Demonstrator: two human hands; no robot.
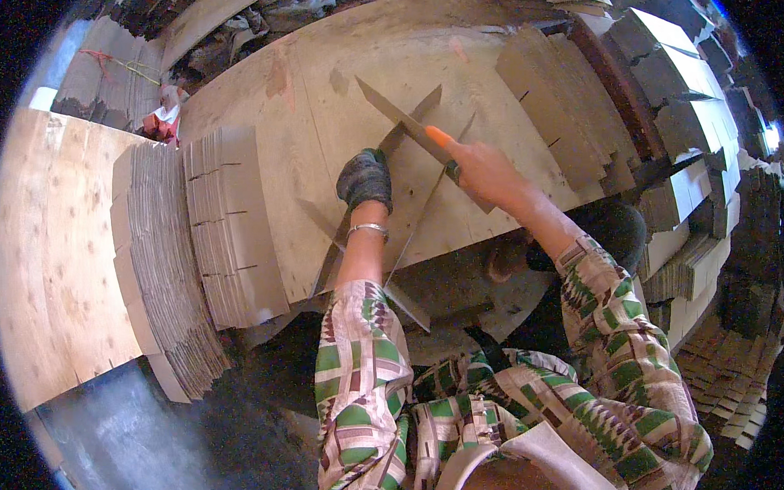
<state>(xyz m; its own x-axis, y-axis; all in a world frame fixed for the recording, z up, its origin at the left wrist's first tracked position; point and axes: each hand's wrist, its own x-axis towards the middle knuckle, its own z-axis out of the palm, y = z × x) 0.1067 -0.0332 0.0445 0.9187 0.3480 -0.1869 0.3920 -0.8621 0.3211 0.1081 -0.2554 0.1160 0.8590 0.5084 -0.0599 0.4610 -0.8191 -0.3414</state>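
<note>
My left hand (366, 180), in a dark grey glove, is closed on a long cardboard strip (417, 111) that slants from the far right down toward the table's near edge. My right hand (491, 174) is bare apart from an orange cover on one finger. It grips another cardboard strip (378, 99), which slants the opposite way and crosses the first one just beyond my left hand. A third strip (426, 211) stands on edge between my hands, running toward my lap. Near the table's edge, further strip ends (409, 308) stick out; how they join is partly hidden by my left arm.
The wooden table (318, 92) carries a stack of slotted cardboard pieces (233, 225) at left and another stack (569, 109) at right. Beside the left stack is a pale plywood board (56, 257). More cardboard piles (684, 71) rise along the right side.
</note>
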